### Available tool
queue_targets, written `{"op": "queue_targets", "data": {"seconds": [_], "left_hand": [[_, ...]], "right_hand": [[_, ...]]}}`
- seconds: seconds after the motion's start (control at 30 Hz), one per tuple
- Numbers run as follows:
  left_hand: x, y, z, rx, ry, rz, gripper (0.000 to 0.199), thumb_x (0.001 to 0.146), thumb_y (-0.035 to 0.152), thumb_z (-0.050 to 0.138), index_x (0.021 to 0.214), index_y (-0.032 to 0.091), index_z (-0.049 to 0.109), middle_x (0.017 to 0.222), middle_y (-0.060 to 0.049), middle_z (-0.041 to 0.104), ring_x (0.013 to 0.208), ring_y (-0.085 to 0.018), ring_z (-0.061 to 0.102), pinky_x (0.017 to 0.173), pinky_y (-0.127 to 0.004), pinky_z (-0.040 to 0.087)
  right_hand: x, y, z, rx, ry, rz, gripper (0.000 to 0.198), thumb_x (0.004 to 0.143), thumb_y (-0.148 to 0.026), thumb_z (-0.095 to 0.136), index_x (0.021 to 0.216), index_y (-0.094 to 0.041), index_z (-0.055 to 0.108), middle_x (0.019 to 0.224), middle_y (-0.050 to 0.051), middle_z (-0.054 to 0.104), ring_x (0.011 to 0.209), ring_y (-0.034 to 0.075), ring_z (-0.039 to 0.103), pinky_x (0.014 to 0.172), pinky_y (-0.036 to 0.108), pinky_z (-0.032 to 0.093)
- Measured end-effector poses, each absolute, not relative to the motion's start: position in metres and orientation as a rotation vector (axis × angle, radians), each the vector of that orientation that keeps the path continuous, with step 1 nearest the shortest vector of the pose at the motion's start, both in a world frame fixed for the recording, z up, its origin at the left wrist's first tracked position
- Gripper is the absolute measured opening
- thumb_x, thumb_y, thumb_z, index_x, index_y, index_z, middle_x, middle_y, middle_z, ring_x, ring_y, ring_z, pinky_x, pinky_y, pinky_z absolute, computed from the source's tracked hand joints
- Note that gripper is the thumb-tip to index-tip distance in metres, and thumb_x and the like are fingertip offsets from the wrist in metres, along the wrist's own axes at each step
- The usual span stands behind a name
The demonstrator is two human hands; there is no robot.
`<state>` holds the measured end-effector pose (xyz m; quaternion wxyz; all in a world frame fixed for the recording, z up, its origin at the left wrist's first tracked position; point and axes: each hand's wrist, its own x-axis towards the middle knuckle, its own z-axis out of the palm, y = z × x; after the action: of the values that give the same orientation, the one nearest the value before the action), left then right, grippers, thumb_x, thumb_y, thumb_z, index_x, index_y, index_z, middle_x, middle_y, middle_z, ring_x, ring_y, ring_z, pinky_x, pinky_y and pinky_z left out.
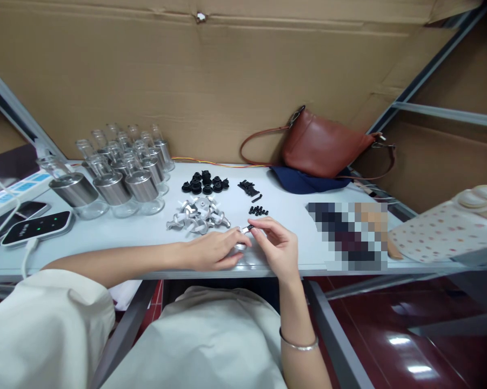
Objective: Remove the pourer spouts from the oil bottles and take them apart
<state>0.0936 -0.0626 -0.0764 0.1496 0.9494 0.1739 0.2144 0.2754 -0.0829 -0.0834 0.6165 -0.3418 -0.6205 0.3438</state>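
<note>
Near the table's front edge, my left hand (214, 249) is closed around a silver metal pourer top (240, 247), partly hidden under its fingers. My right hand (280, 249) pinches a small black part (249, 228) against the end of that pourer top. Just behind my left hand lies a pile of similar silver pourer tops (197, 216) with white pieces. Black ribbed stoppers (206, 183) are grouped behind the pile. To their right are thin black strips (249, 188), and nearer to me several tiny black caps (258, 210).
Several glass bottles with steel bands (113, 188) crowd the left rear. A white device (38, 228) with a cable and a power strip (16, 194) lie at far left. A brown bag (326, 143) rests on dark blue cloth (308, 182). At right stands a spotted container (433, 229).
</note>
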Motion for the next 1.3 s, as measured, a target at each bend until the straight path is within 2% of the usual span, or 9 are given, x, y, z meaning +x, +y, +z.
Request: {"op": "queue_targets", "data": {"seconds": [0.2, 0.57, 0.87, 1.07, 1.2, 1.3], "left_hand": [[0.094, -0.063, -0.076, 2.732, 0.488, 0.628, 0.018, 0.089, 0.021, 0.039, 0.107, 0.02, 0.035, 0.082, -0.001, 0.053, 0.055, -0.011, 0.046, 0.058, -0.024, 0.04], [0.093, -0.063, -0.076, 2.688, 0.492, 0.62, 0.02, 0.088, 0.021, 0.04, 0.108, 0.019, 0.037, 0.081, -0.001, 0.053, 0.057, -0.011, 0.048, 0.059, -0.024, 0.041], [0.091, -0.063, -0.073, 2.677, 0.447, 0.618, 0.017, 0.09, 0.022, 0.037, 0.106, 0.02, 0.033, 0.084, -0.001, 0.052, 0.057, -0.011, 0.045, 0.059, -0.025, 0.04], [0.09, -0.063, -0.076, 2.649, 0.446, 0.569, 0.015, 0.09, 0.025, 0.038, 0.102, 0.021, 0.03, 0.076, 0.001, 0.05, 0.058, -0.013, 0.044, 0.059, -0.026, 0.04], [0.089, -0.063, -0.078, 2.622, 0.473, 0.571, 0.015, 0.089, 0.026, 0.039, 0.1, 0.021, 0.029, 0.073, 0.002, 0.049, 0.059, -0.013, 0.045, 0.06, -0.026, 0.04], [0.089, -0.062, -0.08, 2.618, 0.452, 0.58, 0.015, 0.089, 0.027, 0.038, 0.1, 0.021, 0.029, 0.074, 0.001, 0.05, 0.058, -0.013, 0.045, 0.058, -0.025, 0.039]], "right_hand": [[0.276, -0.083, -0.082, -0.818, -1.483, 0.779, 0.014, 0.081, -0.02, 0.062, 0.088, -0.024, 0.074, 0.08, 0.003, 0.069, 0.077, 0.018, 0.062, 0.071, 0.032, 0.049], [0.276, -0.083, -0.081, -0.824, -1.475, 0.801, 0.01, 0.079, -0.024, 0.065, 0.084, -0.024, 0.074, 0.079, 0.004, 0.07, 0.076, 0.019, 0.063, 0.07, 0.034, 0.051], [0.281, -0.081, -0.08, -0.852, -1.459, 1.028, 0.016, 0.081, -0.036, 0.064, 0.086, -0.024, 0.073, 0.08, 0.003, 0.07, 0.071, 0.017, 0.064, 0.07, 0.031, 0.052], [0.282, -0.08, -0.08, -0.846, -1.6, 1.085, 0.029, 0.088, -0.042, 0.054, 0.103, -0.025, 0.071, 0.089, 0.004, 0.068, 0.087, 0.019, 0.062, 0.083, 0.033, 0.049], [0.284, -0.081, -0.082, -0.803, -1.6, 1.155, 0.029, 0.091, -0.042, 0.05, 0.103, -0.025, 0.071, 0.097, 0.005, 0.065, 0.095, 0.021, 0.06, 0.091, 0.036, 0.045], [0.286, -0.081, -0.083, -0.756, -1.649, 1.222, 0.03, 0.092, -0.04, 0.047, 0.103, -0.025, 0.071, 0.094, 0.005, 0.062, 0.092, 0.02, 0.059, 0.091, 0.036, 0.044]]}}
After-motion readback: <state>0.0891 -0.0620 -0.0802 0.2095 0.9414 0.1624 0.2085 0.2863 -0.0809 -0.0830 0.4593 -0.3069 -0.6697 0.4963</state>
